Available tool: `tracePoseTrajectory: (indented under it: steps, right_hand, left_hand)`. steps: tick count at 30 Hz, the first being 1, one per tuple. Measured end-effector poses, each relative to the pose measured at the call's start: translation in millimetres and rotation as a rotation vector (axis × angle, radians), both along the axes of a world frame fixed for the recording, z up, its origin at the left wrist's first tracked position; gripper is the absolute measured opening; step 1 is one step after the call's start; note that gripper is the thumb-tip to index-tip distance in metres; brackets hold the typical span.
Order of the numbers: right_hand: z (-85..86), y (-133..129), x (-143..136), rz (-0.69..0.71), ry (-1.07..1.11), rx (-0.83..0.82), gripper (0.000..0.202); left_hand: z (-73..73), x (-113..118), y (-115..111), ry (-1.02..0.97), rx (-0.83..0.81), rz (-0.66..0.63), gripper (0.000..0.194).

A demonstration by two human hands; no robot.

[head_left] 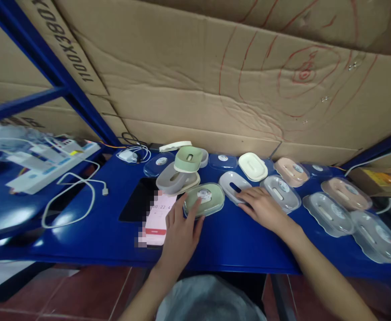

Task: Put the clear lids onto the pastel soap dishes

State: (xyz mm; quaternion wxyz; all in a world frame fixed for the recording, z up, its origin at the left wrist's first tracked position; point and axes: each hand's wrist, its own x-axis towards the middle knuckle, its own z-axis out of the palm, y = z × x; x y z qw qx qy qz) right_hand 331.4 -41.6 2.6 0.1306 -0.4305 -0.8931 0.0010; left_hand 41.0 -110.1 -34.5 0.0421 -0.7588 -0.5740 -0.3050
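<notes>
A green soap dish (pixel 212 206) with a clear cover and a round label lies at the table's middle. My left hand (pixel 182 227) rests on it, fingers spread, one fingertip at the label. Right of it is a pale grey oval dish (pixel 229 183) with a dark slot. My right hand (pixel 262 207) touches its near right side, fingers bent over the rim; whether they grip it is hard to see. Behind my left hand, a green dish (pixel 187 161) sits on a grey one (pixel 168 180). A covered grey dish (pixel 287 198) lies just beyond my right hand.
A phone (pixel 157 223) showing a timer lies on a black tablet (pixel 137 200) at left. Further left are a power strip (pixel 44 171) and white cable (pixel 90 209). Several covered dishes, including a grey one (pixel 329 216), spread across the right. Cardboard (pixel 168 76) stands behind the blue table (pixel 235 249).
</notes>
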Motion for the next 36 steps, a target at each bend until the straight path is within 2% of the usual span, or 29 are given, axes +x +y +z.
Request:
tracePoseTrajectory:
  steps: [3,5,7,9,11,13,15,17,19,22,25,28,30,33,36]
  right_hand:
    - [4.8,-25,10,-0.016,-0.014,-0.028,0.030]
    - [8.4,-41,15,-0.006,0.004,-0.070,0.031]
    - [14.1,-52,18,0.021,0.037,-0.129,0.032]
    - [22.2,-53,19,0.093,0.083,-0.199,0.031]
    - [30.9,-41,18,0.162,0.154,-0.238,0.031]
    - [37.6,-18,16,0.124,0.203,-0.196,0.032]
    - [40.3,12,13,-0.059,0.115,-0.095,0.034]
    - [38.7,39,11,-0.266,-0.050,-0.010,0.038]
    - [34.0,57,8,-0.410,-0.170,0.022,0.039]
    - [25.6,69,4,-0.517,-0.242,0.014,0.040]
    - [21.9,68,2,-0.513,-0.285,-0.026,0.043]
    - [24.2,56,3,-0.464,-0.265,-0.050,0.036]
    - [26.2,38,4,-0.433,-0.222,-0.048,0.025]
    - [24.8,-5,5,-0.331,-0.129,-0.073,0.022]
    - [18.2,-56,2,-0.105,0.066,-0.202,0.021]
  left_hand:
    - [1.0,8,9,0.006,0.019,0.067,0.048]
    - [2.1,12,9,0.012,0.058,0.063,0.049]
    - [3.8,15,3,0.015,0.102,0.003,0.049]
    - [5.7,17,-7,0.025,0.095,-0.110,0.048]
    - [7.0,19,-17,0.073,0.035,-0.256,0.047]
    - [7.9,21,-24,0.135,-0.016,-0.364,0.043]
    - [9.1,23,-27,0.177,-0.034,-0.406,0.044]
    - [11.0,26,-24,0.203,-0.032,-0.396,0.047]
    - [12.4,31,-18,0.235,-0.023,-0.393,0.051]
    - [11.4,42,-8,0.250,0.008,-0.451,0.046]
    - [8.4,51,-9,0.218,-0.004,-0.552,0.027]
    - [8.4,48,-24,0.191,-0.060,-0.647,0.014]
    - [10.2,39,-38,0.125,-0.061,-0.658,0.012]
    - [13.7,17,-59,-0.057,0.013,-0.577,0.015]
    - [16.1,-6,-73,-0.212,0.101,-0.481,0.016]
